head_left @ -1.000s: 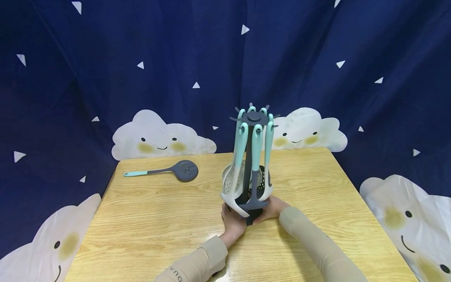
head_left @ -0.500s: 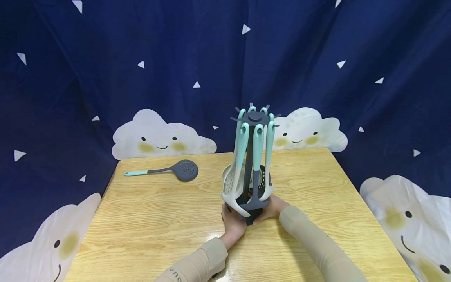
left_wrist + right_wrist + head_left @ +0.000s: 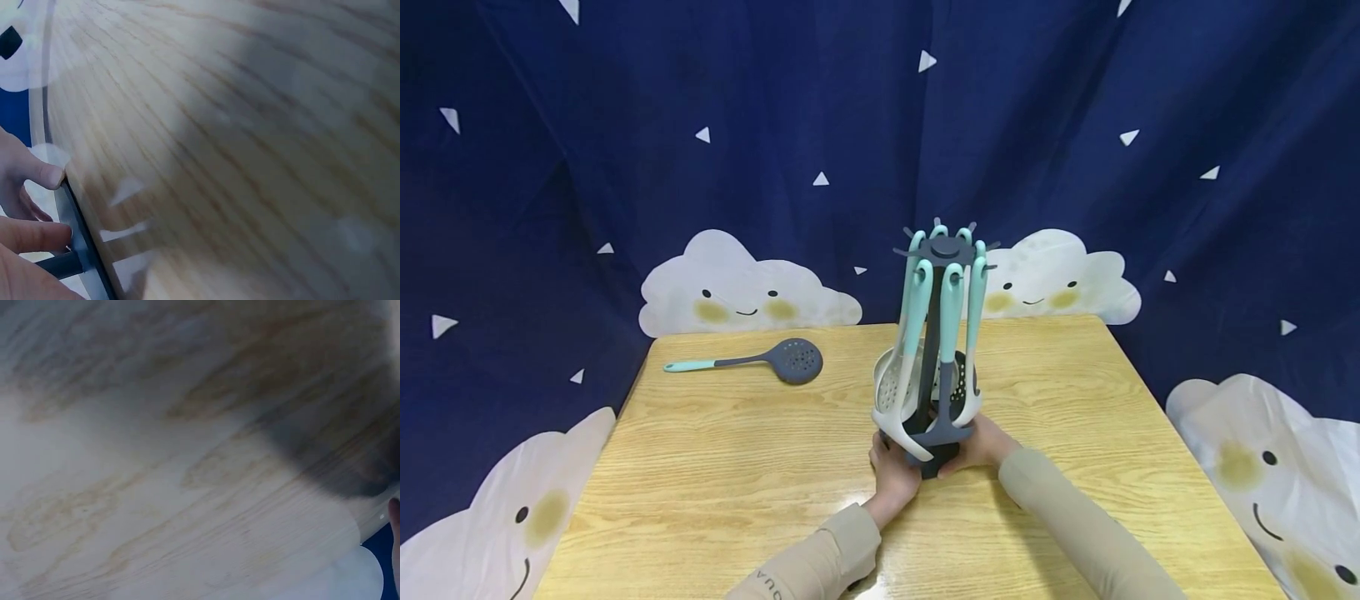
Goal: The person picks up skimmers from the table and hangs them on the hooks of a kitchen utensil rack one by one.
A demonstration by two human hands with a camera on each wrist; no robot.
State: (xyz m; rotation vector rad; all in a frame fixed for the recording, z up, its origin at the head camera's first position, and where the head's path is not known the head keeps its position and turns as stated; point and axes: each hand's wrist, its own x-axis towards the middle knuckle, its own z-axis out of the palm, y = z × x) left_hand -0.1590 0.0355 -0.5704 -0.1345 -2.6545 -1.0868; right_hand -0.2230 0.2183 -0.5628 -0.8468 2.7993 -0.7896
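In the head view, a dark utensil stand [image 3: 945,249] rises at the middle of the table, with kitchen utensils hung by mint handles around its hooked top. A pale utensil [image 3: 901,412] and a dark one [image 3: 945,408] hang at the front, perforated heads behind them. My left hand [image 3: 897,475] grips the stand's low base from the near left. On the other side, my right hand [image 3: 983,444] holds the base, its far fingers hidden. The left wrist view shows fingertips at the dark base's edge [image 3: 81,231]. Only a sliver of fingertip [image 3: 395,515] appears in the right wrist view.
A dark skimmer [image 3: 797,362] with a mint handle lies flat on the wooden table [image 3: 737,467] at the back left. Behind the table's far edge hangs a navy curtain [image 3: 760,108] printed with clouds and white triangles.
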